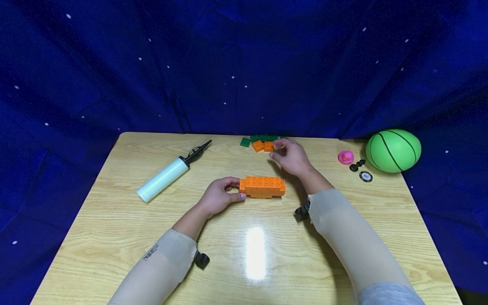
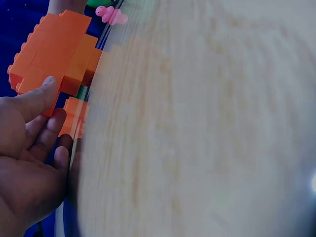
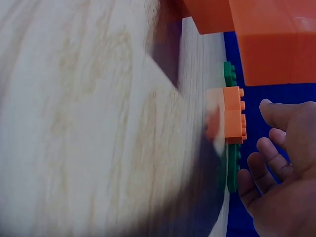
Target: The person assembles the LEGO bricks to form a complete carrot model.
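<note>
Block assembly point(image 1: 263, 187) has its left end pinched by the left hand point(image 1: 219, 198); beyond it the right hand point(image 1: 292, 157), fingers parted, empty, hovers by orange bricks point(image 1: 268, 147).

The left arm point(image 1: 160, 260) was angled forward and inward, and the left hand point(image 1: 217, 198) was set in a pinch: its thumb point(image 2: 40, 98) was laid out nearly straight, opposed to the fingers point(image 2: 50, 129), the lower of which were loosely curled. The right arm point(image 1: 352, 237) was stretched farther forward and inward. The right hand point(image 1: 292, 159) was held ahead of the left, its thumb and slightly bent fingers spread apart. Both forearms were covered by pale sleeves point(image 1: 339, 212), with both wrists point(image 1: 190, 221) left bare.
</note>
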`<state>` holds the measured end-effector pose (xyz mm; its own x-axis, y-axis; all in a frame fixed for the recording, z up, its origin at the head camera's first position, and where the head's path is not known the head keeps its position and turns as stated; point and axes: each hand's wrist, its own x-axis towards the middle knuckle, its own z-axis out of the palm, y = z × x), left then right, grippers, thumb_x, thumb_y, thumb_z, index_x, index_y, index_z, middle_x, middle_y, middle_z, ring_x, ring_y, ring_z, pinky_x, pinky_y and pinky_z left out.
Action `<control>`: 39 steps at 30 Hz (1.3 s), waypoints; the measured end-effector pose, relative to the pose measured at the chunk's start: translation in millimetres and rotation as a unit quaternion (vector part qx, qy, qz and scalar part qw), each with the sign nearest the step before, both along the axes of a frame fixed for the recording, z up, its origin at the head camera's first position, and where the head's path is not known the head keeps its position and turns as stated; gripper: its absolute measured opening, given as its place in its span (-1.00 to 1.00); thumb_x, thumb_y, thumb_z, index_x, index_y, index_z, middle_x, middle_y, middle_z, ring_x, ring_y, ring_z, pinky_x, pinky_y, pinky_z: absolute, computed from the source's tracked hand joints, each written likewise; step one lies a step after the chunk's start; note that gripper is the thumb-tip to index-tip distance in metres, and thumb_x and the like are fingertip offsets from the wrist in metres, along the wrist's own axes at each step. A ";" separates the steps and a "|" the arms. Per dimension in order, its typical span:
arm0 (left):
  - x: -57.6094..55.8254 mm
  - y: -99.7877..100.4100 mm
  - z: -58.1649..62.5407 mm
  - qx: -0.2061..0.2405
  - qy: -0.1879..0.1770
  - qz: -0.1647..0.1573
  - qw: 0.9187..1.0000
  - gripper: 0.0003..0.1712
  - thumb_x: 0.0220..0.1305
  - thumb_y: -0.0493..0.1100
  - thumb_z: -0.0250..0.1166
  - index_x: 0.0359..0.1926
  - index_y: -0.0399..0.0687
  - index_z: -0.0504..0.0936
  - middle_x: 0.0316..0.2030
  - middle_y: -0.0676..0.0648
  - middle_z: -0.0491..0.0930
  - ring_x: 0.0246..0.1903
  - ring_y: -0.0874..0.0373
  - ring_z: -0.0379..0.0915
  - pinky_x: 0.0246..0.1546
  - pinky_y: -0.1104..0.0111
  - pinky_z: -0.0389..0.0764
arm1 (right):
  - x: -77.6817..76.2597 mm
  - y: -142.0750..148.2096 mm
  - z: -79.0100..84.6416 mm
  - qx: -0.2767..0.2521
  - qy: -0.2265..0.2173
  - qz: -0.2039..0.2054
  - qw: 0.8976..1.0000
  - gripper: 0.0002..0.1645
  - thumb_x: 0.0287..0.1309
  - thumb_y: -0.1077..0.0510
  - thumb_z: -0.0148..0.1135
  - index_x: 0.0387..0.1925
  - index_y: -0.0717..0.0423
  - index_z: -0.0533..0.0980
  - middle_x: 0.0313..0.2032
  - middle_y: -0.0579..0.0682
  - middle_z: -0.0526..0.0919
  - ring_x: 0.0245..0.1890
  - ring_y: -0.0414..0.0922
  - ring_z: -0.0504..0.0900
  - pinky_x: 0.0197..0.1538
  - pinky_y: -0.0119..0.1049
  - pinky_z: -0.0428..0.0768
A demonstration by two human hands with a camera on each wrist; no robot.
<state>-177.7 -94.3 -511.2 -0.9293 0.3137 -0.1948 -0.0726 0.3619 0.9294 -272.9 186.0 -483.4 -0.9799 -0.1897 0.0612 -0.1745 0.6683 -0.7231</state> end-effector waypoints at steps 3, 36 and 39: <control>0.0 0.1 0.4 -0.002 0.001 0.000 1.000 -0.49 0.21 -0.10 0.57 0.18 0.02 0.68 0.03 0.05 0.69 0.13 0.06 0.56 0.27 0.06 0.48 | -4.1 -0.4 -3.4 0.011 0.004 -0.005 1.000 -0.45 0.36 0.08 0.36 0.28 0.21 0.52 0.12 0.16 0.58 0.08 0.11 0.58 0.17 0.05 0.53; 1.7 -0.5 -0.5 0.015 0.008 -0.007 1.000 -0.49 0.22 -0.12 0.56 0.19 -0.02 0.68 0.00 0.03 0.70 0.11 0.07 0.59 0.25 0.06 0.50 | -33.8 -7.9 -13.3 0.103 -0.029 0.004 0.994 -0.37 0.34 0.07 0.39 0.37 0.15 0.50 0.17 0.24 0.50 0.16 0.16 0.47 0.28 0.06 0.42; 1.3 -0.7 -0.7 0.012 0.009 -0.007 1.000 -0.49 0.22 -0.13 0.56 0.19 -0.02 0.68 0.00 0.04 0.70 0.11 0.08 0.59 0.25 0.06 0.50 | -33.5 -9.5 -14.0 0.104 -0.028 0.003 0.994 -0.42 0.36 0.07 0.38 0.35 0.13 0.52 0.20 0.24 0.49 0.20 0.17 0.46 0.31 0.07 0.41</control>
<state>-176.4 -95.0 -511.9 -0.9281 0.3315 -0.1696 -0.0499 0.3408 0.9388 -306.4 176.5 -497.4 -0.9796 -0.1977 -0.0346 -0.1417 0.8032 -0.5786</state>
